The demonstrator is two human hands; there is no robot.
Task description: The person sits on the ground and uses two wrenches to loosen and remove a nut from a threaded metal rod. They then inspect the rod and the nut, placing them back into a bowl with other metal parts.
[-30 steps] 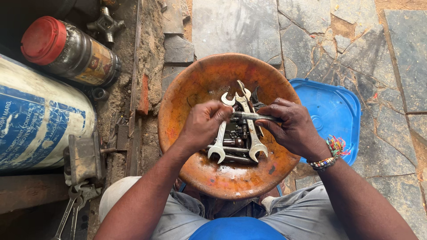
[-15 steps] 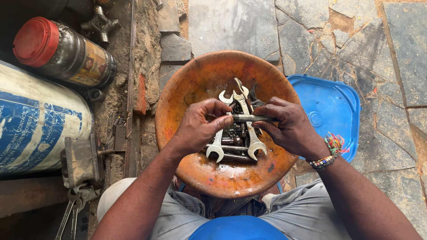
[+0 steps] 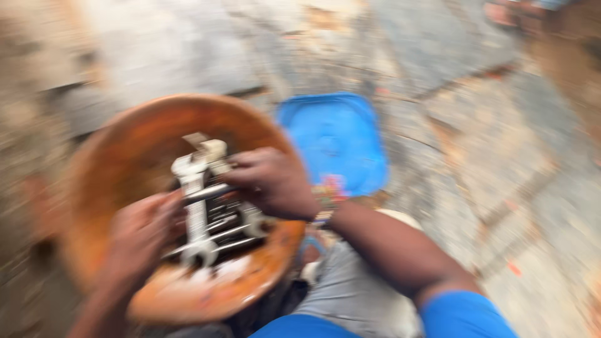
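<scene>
Frame heavily motion-blurred; fine detail is lost.

Your left hand (image 3: 141, 235) sits at the lower-left inside of the rusty orange bowl (image 3: 119, 156), fingers curled toward the pile of metal tools. Your right hand (image 3: 272, 181) comes in from the right rim, knuckles up, fingers closed around the end of a short dark metal rod (image 3: 210, 192) that lies crosswise over the pile. The left fingertips meet the other end of that rod, but the blur hides whether they actually pinch it; I cannot tell. The two hands are close together, linked by the rod.

Under the rod, a pale open-ended wrench (image 3: 195, 206) lies lengthwise in the bowl, one jaw end toward the far rim, the other toward you. More wrenches lie beneath and beside it, too smeared to separate.

A beaded bracelet (image 3: 325, 194) is on your right wrist. The bowl rests on your lap above grey trousers (image 3: 350, 288). A blue square lid (image 3: 332, 141) lies on the stone paving (image 3: 451, 125), just beyond the right hand.
</scene>
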